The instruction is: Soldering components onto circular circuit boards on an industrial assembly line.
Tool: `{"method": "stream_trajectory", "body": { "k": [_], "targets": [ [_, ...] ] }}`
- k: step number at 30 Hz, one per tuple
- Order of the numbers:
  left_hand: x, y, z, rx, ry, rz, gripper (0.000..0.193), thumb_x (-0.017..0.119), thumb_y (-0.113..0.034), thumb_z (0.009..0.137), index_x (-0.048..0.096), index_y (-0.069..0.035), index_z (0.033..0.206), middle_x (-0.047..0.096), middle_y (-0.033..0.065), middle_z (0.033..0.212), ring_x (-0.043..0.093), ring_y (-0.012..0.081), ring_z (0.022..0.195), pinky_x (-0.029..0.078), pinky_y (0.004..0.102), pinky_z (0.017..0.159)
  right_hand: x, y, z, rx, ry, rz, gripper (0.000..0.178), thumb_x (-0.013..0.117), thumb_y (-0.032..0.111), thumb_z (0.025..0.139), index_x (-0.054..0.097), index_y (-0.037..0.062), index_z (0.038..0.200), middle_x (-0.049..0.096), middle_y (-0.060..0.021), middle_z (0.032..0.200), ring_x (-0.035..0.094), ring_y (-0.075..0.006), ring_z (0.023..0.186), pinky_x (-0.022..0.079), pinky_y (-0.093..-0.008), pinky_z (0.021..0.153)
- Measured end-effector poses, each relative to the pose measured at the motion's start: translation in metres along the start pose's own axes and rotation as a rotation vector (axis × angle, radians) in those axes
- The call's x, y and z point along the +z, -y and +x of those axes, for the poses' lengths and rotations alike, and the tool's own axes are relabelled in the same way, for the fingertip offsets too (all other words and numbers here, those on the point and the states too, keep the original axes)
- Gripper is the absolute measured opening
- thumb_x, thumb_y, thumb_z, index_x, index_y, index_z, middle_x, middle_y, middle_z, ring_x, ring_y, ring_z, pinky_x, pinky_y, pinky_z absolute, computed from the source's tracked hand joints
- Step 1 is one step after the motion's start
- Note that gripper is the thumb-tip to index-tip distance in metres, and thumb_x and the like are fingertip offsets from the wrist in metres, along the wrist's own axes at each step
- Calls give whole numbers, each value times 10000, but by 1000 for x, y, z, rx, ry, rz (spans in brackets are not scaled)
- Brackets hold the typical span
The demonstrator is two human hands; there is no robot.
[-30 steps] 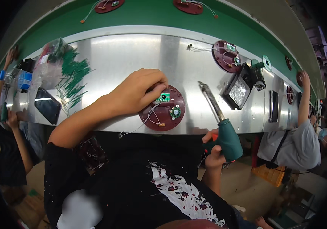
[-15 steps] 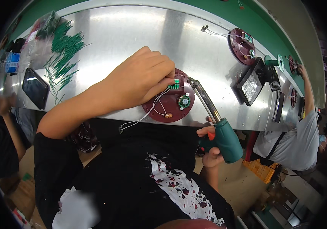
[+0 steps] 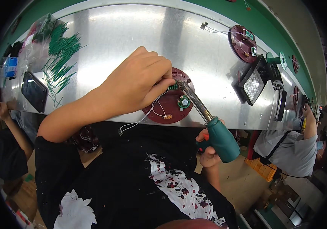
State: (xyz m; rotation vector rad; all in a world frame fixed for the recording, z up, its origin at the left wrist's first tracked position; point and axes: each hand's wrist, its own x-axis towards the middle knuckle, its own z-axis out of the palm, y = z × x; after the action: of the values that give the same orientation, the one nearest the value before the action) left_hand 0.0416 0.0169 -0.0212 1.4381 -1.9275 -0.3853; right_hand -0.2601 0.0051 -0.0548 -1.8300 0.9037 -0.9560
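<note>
A round maroon casing [image 3: 167,110] lies near the table's front edge, inner side up. It carries a small green circuit board [image 3: 173,87], a round green-rimmed part [image 3: 184,102] and thin white wires [image 3: 138,121] that trail off leftward. Over its upper left, my left hand [image 3: 142,78] pinches thumb and finger together at the board; what they grip is hidden. My right hand [image 3: 209,157] is wrapped round a green soldering gun [image 3: 223,141] with a red trigger. The gun's tip is at the board, right beside my left fingertips.
Loose green wires [image 3: 62,57] lie left on the metal table [image 3: 121,30], by a plastic bag [image 3: 41,28] and a dark phone [image 3: 35,91]. Rightward are another maroon casing [image 3: 239,51], a black tray-like box [image 3: 252,86] and a green spool [image 3: 282,60]. Co-workers sit at both sides.
The soldering gun has moved left and slightly inward, its tip going from the casing's right rim onto the board by my left fingertips. My left hand has hardly moved.
</note>
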Motion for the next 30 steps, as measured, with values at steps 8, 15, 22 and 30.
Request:
{"method": "stream_trajectory", "body": {
  "k": [8,15,22,30],
  "targets": [
    [3,2,1,-5,-32,-21,142,753,-77,880,615,-69,848,580,36,731,534,207,675,414,331,718,1,-1,9,-155,16,-32,590,626,548,977,704,-7,790,650,-49,643,655,-316,835,543,-442,848],
    [-2,-1,2,-24,23,-48,146,705,-87,912,573,-53,860,601,81,768,578,263,730,433,374,761,0,-4,-9,107,-78,126,601,631,551,971,710,-30,837,663,-61,667,660,-303,859,555,-425,808],
    [0,-1,2,-4,6,-7,149,722,-62,894,578,-56,854,602,72,772,568,253,722,433,361,757,1,1,-5,99,-63,99,605,640,556,965,708,-35,856,670,-61,684,658,-298,877,555,-412,798],
    [-1,-4,3,-23,24,-2,154,727,-54,884,577,-57,851,601,70,770,568,248,723,433,357,753,-4,-4,4,-41,26,29,613,641,583,958,711,-15,843,673,-52,704,666,-330,903,545,-429,841]
  ]
}}
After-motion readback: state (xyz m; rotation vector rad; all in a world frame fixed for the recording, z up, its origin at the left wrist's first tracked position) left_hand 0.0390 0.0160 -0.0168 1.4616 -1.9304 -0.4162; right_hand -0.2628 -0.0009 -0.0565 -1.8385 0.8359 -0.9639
